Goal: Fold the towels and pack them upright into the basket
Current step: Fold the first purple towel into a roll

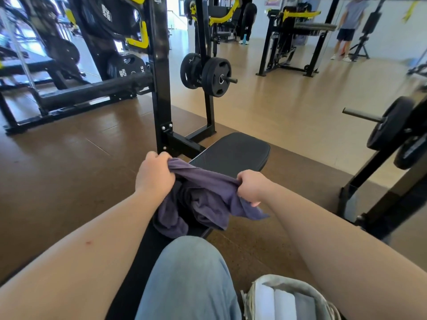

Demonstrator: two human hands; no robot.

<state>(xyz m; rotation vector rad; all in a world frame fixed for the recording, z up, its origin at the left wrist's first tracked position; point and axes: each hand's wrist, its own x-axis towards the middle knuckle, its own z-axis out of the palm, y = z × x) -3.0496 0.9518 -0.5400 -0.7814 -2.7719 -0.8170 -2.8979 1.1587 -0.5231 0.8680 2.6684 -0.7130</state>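
A dark purple towel (pixel 208 199) hangs bunched between my two hands above a black bench (pixel 233 151). My left hand (pixel 154 174) is closed on one upper corner of it. The other upper edge is pinched in my right hand (pixel 253 187). The towel's lower part sags in loose folds onto the bench in front of my knee. A grey basket (pixel 300 285) stands on the floor at the bottom right, beside my leg. Inside it, white and grey folded towels (pixel 280 303) stand upright.
A black rack upright (pixel 159 77) rises just beyond my left hand. Weight plates (pixel 216 76) hang on a peg behind the bench. Another plate-loaded frame (pixel 390 125) stands at the right. Two people stand far back among the gym machines.
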